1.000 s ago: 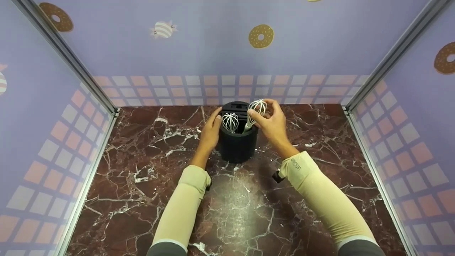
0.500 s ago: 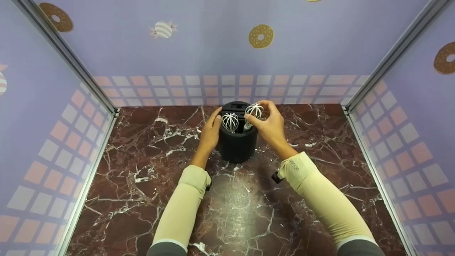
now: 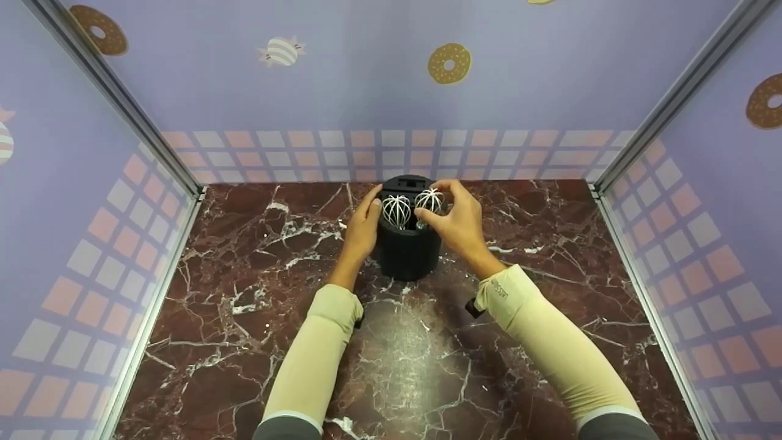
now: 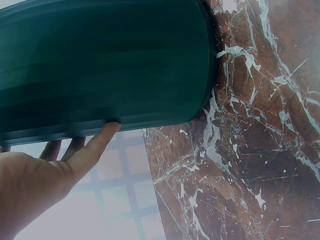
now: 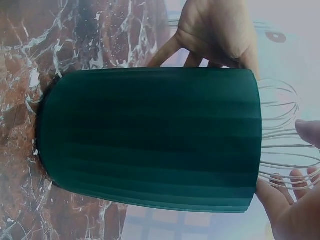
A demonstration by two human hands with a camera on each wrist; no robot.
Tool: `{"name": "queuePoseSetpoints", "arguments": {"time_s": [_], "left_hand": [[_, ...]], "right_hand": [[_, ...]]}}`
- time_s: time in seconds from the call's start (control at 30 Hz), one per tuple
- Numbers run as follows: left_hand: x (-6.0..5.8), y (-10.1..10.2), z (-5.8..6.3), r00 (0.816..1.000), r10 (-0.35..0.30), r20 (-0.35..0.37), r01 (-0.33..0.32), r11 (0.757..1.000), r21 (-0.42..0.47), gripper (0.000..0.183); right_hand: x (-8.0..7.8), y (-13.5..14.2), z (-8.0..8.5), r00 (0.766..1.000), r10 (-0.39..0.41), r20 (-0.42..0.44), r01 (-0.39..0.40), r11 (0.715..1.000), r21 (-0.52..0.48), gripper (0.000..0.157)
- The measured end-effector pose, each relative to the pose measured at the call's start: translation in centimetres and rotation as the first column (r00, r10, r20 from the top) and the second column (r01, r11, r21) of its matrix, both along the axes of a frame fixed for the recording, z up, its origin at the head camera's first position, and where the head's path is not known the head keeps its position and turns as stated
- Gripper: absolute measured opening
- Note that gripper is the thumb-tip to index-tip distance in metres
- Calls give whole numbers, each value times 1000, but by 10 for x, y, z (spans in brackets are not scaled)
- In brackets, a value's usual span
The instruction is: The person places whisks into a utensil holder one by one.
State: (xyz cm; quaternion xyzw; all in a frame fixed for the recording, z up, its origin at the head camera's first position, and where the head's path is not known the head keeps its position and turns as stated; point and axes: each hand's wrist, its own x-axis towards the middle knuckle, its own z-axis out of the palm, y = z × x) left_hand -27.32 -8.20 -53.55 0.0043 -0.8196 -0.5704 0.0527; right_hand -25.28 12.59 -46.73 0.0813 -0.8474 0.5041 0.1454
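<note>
A dark ribbed utensil holder, green in the wrist views, stands upright with a slotted section at its back. Wire loops of one whisk rise from its left front opening. Beside that, my right hand pinches a second whisk by its loops between thumb and fingers; its handle is hidden inside the holder. On the opposite side, my left hand rests against the wall near the rim, fingers fairly straight; in the left wrist view, fingers touch the ribbed surface.
The holder stands on a red-brown marbled tabletop close to the back wall. Lilac side panels with metal edge strips bound the table left and right.
My right hand has moved down and left, lowering the second whisk deeper into the holder and bringing it nearer upright. My left hand and the first whisk have stayed put.
</note>
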Motion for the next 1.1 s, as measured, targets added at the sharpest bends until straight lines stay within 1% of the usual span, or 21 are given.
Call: {"name": "queuePoseSetpoints", "arguments": {"time_s": [0.1, 0.3, 0.4, 0.5, 0.7, 0.8, 0.87, 0.93, 1.0, 1.1], "left_hand": [[0, 0, 0, 1000, 0, 4, 0, 1000, 0, 45], [0, 0, 0, 1000, -6, 9, 6, 1000, 0, 46], [0, 0, 0, 1000, -5, 4, 5, 1000, -6, 46], [1, -1, 0, 1000, -3, 1, 3, 1000, -8, 46], [1, -1, 0, 1000, 5, 3, -5, 1000, -12, 46], [0, -1, 0, 1000, 7, 1, -7, 1000, -7, 46], [0, -1, 1, 1000, 8, 3, -8, 1000, -4, 45], [1, -1, 1, 1000, 4, 1, -4, 1000, 2, 46], [1, -1, 1, 1000, 2, 2, -2, 1000, 9, 46], [1, -1, 2, 1000, -3, 6, 3, 1000, 11, 46]], "right_hand": [[1, -2, -2, 999, 5, -32, -3, 999, 48, 49], [2, -3, -4, 998, 23, -63, -15, 992, 122, 50], [2, -3, -5, 998, 26, -62, -17, 990, 141, 52], [2, -2, -6, 998, 31, -52, -23, 990, 137, 55], [2, 0, -6, 999, 50, -23, -47, 995, 93, 62], [4, 2, -5, 997, 69, 14, -69, 998, 0, 64], [4, 5, -4, 996, 81, 34, -79, 994, -70, 65], [5, 8, -2, 995, 92, 47, -85, 987, -136, 63], [6, 13, -1, 995, 87, 45, -79, 984, -160, 58], [7, 22, 2, 998, 56, 28, -50, 983, -175, 45]]}}
